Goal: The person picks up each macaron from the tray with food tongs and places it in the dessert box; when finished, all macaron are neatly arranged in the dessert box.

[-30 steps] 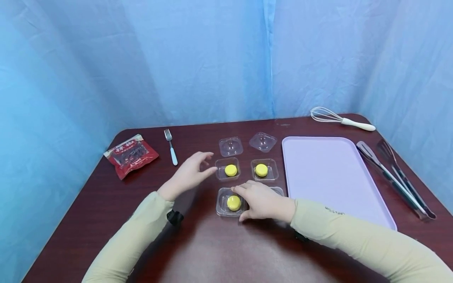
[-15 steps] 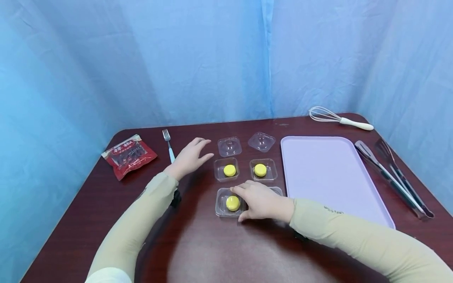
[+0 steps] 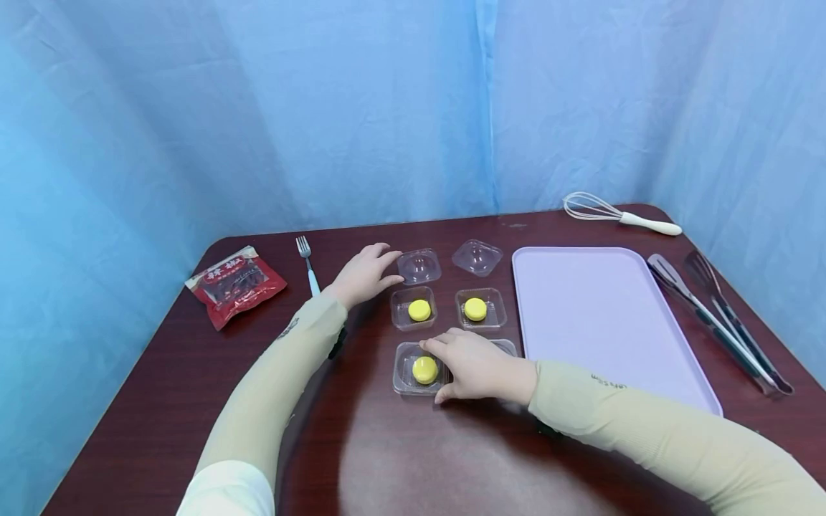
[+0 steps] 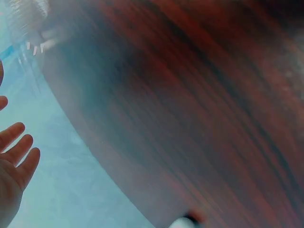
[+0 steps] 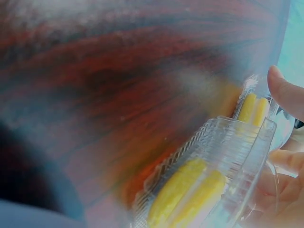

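Beside a clear domed lid [image 3: 419, 266] at the back, my left hand [image 3: 365, 276] spreads its thumb and fingers at the lid's left edge; whether they touch it I cannot tell. My right hand [image 3: 476, 364] spans a clear plastic box [image 3: 405, 373] at the front, fingertips at its back edge and thumb at its front edge. A yellow macaron [image 3: 424, 370] sits in that box. Another clear box [image 3: 506, 347] is mostly hidden under the right hand; the right wrist view shows a macaron [image 5: 185, 194] in it. Behind are two open boxes, left [image 3: 399, 315] and right [image 3: 497, 315], each holding a yellow macaron.
A second clear lid [image 3: 477, 258] lies at the back. To the right are a lilac tray [image 3: 581, 315], a whisk [image 3: 622, 215], tongs [image 3: 710, 322] and another dark-handled utensil [image 3: 742, 333]. Leftward lie a fork [image 3: 311, 272] and a red food packet [image 3: 237, 283].
My left hand has moved away from the back-left box, first up and left, then right to the left clear lid. The right hand has stayed at the front box.
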`<state>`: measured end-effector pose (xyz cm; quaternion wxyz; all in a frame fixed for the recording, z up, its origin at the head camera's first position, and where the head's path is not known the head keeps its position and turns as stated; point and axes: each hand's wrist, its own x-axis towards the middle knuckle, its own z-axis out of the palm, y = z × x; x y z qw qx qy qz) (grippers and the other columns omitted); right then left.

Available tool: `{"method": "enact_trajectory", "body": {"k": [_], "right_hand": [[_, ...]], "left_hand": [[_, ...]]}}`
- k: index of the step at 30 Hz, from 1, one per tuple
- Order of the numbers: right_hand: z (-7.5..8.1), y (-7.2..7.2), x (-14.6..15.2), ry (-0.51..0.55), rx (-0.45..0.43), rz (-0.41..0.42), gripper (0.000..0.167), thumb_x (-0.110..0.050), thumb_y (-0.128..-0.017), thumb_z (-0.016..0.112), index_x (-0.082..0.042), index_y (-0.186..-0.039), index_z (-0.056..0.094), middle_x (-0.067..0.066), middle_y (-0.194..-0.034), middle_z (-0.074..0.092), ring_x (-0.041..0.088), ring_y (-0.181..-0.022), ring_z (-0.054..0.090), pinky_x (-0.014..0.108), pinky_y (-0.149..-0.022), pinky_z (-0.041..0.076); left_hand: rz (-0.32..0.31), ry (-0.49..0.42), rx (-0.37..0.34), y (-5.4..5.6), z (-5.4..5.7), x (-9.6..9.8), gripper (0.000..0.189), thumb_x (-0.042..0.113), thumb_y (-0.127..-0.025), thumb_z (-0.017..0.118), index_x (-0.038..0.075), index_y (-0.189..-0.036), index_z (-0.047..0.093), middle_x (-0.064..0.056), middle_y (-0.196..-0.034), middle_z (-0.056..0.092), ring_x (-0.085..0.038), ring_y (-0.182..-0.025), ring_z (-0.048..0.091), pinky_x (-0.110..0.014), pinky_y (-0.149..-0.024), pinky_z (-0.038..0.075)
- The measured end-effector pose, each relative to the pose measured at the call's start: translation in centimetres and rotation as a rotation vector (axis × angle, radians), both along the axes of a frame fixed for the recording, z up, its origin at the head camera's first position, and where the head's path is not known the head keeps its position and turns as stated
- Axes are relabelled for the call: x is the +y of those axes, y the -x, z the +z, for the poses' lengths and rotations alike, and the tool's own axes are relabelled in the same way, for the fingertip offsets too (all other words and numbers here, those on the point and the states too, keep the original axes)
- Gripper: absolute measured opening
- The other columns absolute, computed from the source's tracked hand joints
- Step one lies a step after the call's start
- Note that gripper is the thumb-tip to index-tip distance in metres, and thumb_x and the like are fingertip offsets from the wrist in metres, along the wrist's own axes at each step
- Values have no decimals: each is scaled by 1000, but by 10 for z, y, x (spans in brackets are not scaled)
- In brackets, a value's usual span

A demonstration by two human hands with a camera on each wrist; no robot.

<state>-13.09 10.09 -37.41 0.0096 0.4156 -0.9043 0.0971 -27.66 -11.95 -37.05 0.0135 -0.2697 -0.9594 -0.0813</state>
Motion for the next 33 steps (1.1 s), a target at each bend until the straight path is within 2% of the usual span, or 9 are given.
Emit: {"method": "enact_trajectory", "body": {"k": [6,16,23,26,30,33], "right_hand": [[0,0,0,-3,6,6,77,-43,-66,82,1,-125,57,13,-116,64,28,-105,59,38,-93,47],[-1,0,1,-5,-8,2,77,-42,-67,82,1,-125,56,13,-116,64,27,-105,59,38,-94,46],[-1,0,0,-4,-5,2,76,-42,-67,82,1,-125,57,13,-116,64,27,-105,59,38,-94,47],[-2,0,0,-3,0,4,76,-42,-67,82,1,-124,57,13,-116,64,27,-104,59,38,-93,47],[-3,0,0,-3,5,6,77,-42,-66,82,1,-124,57,12,-116,64,26,-104,59,37,-93,47],[-3,0,0,-3,12,7,77,-42,-66,82,1,-124,57,12,-115,64,26,-104,59,37,-94,46]], "left_hand": [[-29,101,10,4,-1,11,57,41,-92,58,12,-140,47,-16,-146,40,-31,-136,35,-43,-111,32],[-61,154,-57,3,-2,21,55,39,-93,58,11,-139,49,-13,-141,47,-27,-135,39,-41,-111,33],[-70,159,-69,5,-4,23,53,37,-91,61,9,-135,53,-12,-136,53,-25,-130,44,-39,-109,36],[-83,159,-51,6,-5,24,50,36,-91,62,9,-133,55,-11,-132,56,-25,-128,46,-38,-108,37],[-113,154,-25,8,-6,27,44,32,-92,62,8,-129,59,-9,-126,61,-24,-122,52,-37,-104,41],[-123,141,-35,9,-7,29,37,26,-93,61,8,-126,61,-8,-121,64,-22,-114,58,-37,-99,45]]}}
